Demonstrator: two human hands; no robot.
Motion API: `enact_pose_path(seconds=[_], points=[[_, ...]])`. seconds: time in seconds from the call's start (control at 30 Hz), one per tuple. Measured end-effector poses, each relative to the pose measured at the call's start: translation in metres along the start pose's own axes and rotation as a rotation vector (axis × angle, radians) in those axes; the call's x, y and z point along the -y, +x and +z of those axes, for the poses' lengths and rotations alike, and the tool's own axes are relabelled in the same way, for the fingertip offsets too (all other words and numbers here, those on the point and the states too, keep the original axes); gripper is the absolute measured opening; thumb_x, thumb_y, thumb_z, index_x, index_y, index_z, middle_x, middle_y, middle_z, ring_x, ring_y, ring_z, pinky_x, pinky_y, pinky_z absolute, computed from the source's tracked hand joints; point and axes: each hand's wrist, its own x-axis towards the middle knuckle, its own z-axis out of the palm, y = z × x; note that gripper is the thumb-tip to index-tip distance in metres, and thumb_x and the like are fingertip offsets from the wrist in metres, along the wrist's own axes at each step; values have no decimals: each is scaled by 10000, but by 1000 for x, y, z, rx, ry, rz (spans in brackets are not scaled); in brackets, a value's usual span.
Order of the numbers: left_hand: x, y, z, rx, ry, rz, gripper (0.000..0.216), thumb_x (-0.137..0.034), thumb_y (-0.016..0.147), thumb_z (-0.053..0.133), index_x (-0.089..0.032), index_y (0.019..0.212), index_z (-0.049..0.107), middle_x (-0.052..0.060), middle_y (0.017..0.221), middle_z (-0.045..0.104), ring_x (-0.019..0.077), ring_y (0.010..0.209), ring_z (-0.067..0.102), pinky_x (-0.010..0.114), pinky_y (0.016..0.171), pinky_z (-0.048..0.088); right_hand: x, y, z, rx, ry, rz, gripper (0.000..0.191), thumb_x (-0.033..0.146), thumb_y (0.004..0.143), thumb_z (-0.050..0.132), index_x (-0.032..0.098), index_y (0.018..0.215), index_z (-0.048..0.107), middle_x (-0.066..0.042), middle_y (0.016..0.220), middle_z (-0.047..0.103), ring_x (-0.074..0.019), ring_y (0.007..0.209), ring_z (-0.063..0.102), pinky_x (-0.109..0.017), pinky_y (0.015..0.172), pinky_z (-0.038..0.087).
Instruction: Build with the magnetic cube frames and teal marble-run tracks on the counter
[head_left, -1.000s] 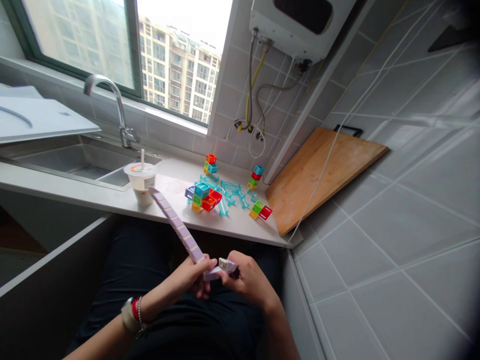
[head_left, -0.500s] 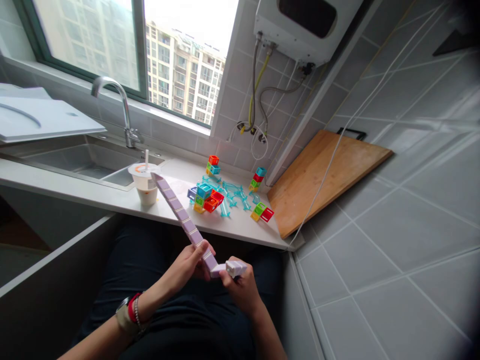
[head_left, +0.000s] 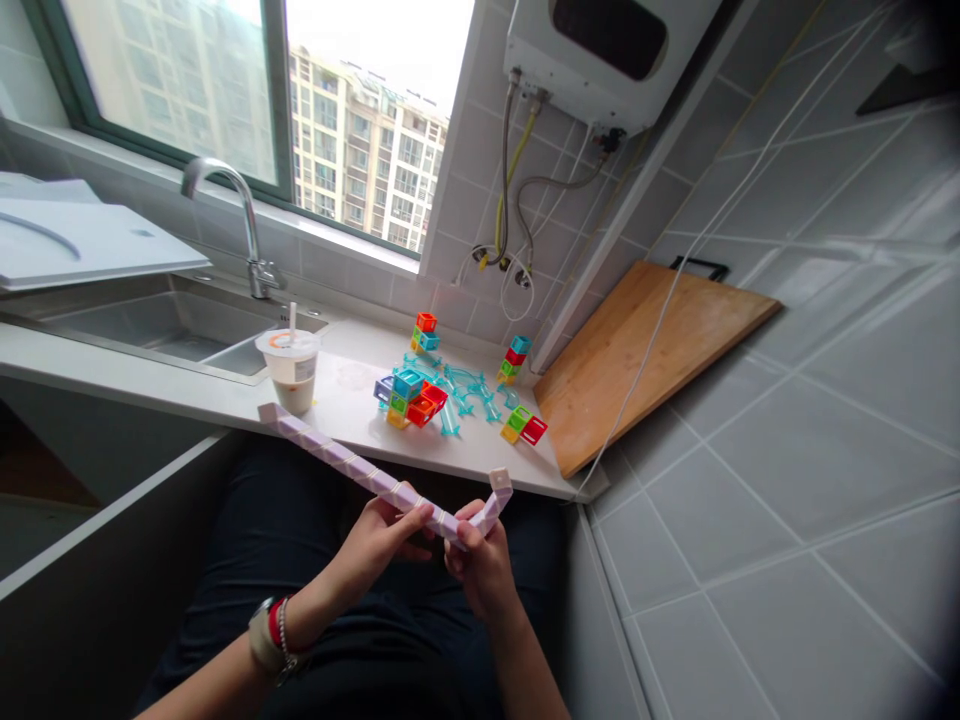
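A lilac and white snake puzzle (head_left: 352,465) made of several wedge segments is held over my lap, in front of the counter edge. My left hand (head_left: 386,535) is closed on its middle, thumb on top. Close to the bend, my right hand (head_left: 484,560) grips the puzzle, with a short end section angling up past the fingers. The long straight part reaches up and left, its far end in front of a lidded drink cup (head_left: 291,370) with a straw. Parts of the fingers are hidden behind the puzzle.
On the white counter (head_left: 352,345) are coloured cube frames (head_left: 411,397), teal connector pieces (head_left: 465,385) and small cube stacks (head_left: 514,358). A sink (head_left: 172,320) with a faucet (head_left: 251,225) is left. A wooden board (head_left: 645,360) leans against the right wall.
The puzzle's long part has swung down and left, now lying flatter. Its short end has turned from pointing at me to pointing upward. Both hands have shifted slightly right.
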Motion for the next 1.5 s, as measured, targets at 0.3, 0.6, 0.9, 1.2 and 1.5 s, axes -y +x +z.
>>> enact_pose_path(seconds=[0.3,0.6,0.9,1.2,1.5], points=[[-2,-2,4,22,38,-6,398,-498,815,808,-181,861,570,22,784,697,261,841,736,350,596,671,25,4,-20,123,-64,70,373,422,772,826,223,829,516,54,663,555,-81,470,449,-212,447,319],[-10,-2,0,267,35,-131,435,-515,742,854,-172,801,593,13,782,622,235,801,695,270,481,625,81,14,-33,624,-509,65,405,486,708,893,203,897,672,-28,887,649,-174,761,583,-283,665,468],[-17,-3,-5,331,48,-233,377,-470,812,810,-180,823,570,32,771,691,217,761,726,243,520,617,111,3,-16,628,-752,-54,265,416,901,750,240,1072,652,-35,1015,681,-195,851,639,-311,778,515],[-22,-1,-1,426,-186,-339,426,-507,791,828,-192,885,557,37,738,689,169,632,687,231,466,605,102,-11,7,403,-538,-232,363,421,824,837,275,1088,635,-30,1038,679,-187,792,652,-308,715,516],[-32,-4,11,127,149,47,462,-609,859,726,-169,835,586,17,671,656,170,614,665,266,497,604,30,-2,10,38,-403,-201,373,576,966,623,220,883,552,49,646,523,-116,560,500,-245,545,389]])
